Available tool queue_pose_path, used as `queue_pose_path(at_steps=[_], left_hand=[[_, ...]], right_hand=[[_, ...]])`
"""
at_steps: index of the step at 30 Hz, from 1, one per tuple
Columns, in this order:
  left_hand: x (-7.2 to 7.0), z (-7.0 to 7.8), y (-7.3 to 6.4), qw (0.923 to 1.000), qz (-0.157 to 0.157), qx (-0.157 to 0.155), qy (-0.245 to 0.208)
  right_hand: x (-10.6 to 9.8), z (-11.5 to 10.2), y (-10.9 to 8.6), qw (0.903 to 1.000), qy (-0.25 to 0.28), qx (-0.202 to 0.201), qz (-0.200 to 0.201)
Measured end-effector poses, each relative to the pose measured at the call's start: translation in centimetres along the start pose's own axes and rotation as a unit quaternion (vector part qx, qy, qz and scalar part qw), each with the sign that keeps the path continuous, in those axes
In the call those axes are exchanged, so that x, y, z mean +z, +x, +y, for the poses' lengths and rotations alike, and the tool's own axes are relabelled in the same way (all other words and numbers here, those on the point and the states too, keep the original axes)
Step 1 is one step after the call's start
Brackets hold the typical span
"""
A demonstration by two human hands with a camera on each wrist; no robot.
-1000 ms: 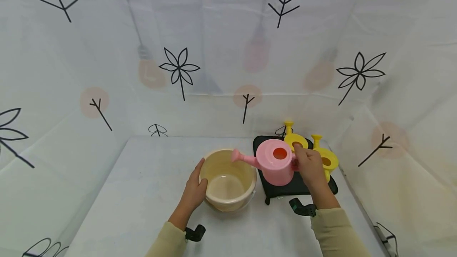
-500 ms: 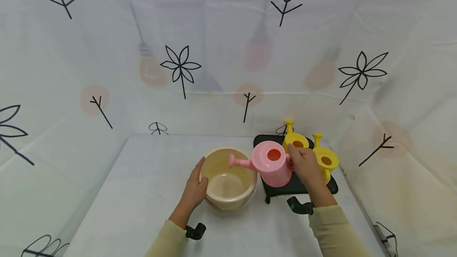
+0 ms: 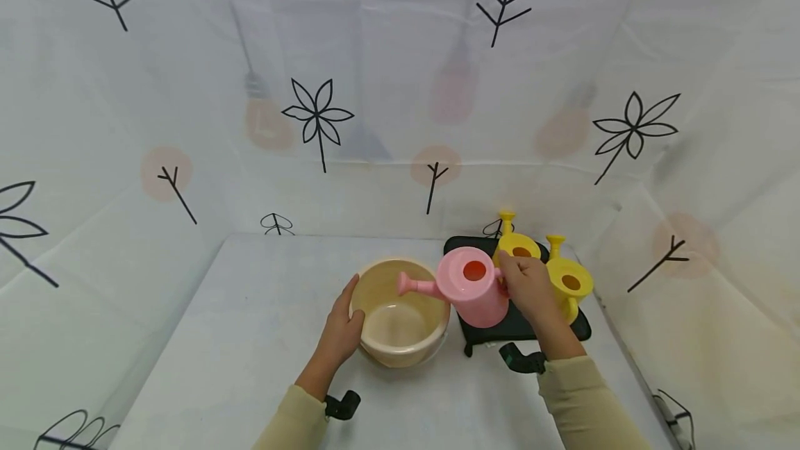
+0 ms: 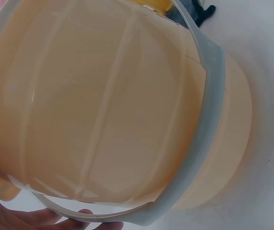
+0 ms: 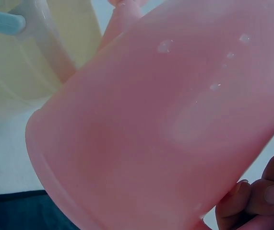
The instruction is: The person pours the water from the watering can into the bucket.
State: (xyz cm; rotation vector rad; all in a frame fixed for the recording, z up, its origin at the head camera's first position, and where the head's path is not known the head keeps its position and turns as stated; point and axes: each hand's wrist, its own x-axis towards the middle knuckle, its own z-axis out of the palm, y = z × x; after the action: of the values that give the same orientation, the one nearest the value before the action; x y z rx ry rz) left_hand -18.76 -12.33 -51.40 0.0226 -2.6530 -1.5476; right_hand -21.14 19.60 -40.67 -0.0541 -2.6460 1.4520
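Observation:
My right hand (image 3: 531, 290) grips the handle of a pink watering can (image 3: 478, 307), its fingers curled round it in the right wrist view. The can is held in the air, and its spout (image 3: 425, 287) reaches over the rim of a cream plastic bucket (image 3: 400, 358). No water shows leaving the spout. Drops cling to the can wall (image 5: 141, 110). My left hand (image 3: 337, 332) holds the bucket's left side, thumb at the rim and fingers along the outside. In the left wrist view its fingertips lie by the bucket's pale handle (image 4: 213, 91).
Two yellow watering cans stand at the back right, one farther back (image 3: 516, 244) and one to the right (image 3: 571, 276). Beneath the cans lies a black mat (image 3: 509, 328). A white cloth with printed plants (image 3: 375, 200) rises behind the white table (image 3: 262, 339).
My right hand has shifted slightly left with the pink watering can, so the spout reaches farther over the bucket. The left hand and bucket stay put.

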Motion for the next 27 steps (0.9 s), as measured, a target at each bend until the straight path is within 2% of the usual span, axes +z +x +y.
queue_pose_path(at_steps=[12,19,27], left_hand=[[0.2,-0.1,0.1,1.0000,0.002,0.006,0.006],[0.1,-0.2,0.2,1.0000,-0.002,0.004,0.003],[0.0,0.0,0.2,1.0000,-0.004,0.004,-0.002]], right_hand=[[0.0,-0.3,0.5,0.9983,-0.049,-0.030,-0.003],[0.1,-1.1,0.6,0.9962,-0.078,-0.032,-0.021],[0.2,-1.9,0.7,0.9918,-0.118,-0.044,-0.024]])
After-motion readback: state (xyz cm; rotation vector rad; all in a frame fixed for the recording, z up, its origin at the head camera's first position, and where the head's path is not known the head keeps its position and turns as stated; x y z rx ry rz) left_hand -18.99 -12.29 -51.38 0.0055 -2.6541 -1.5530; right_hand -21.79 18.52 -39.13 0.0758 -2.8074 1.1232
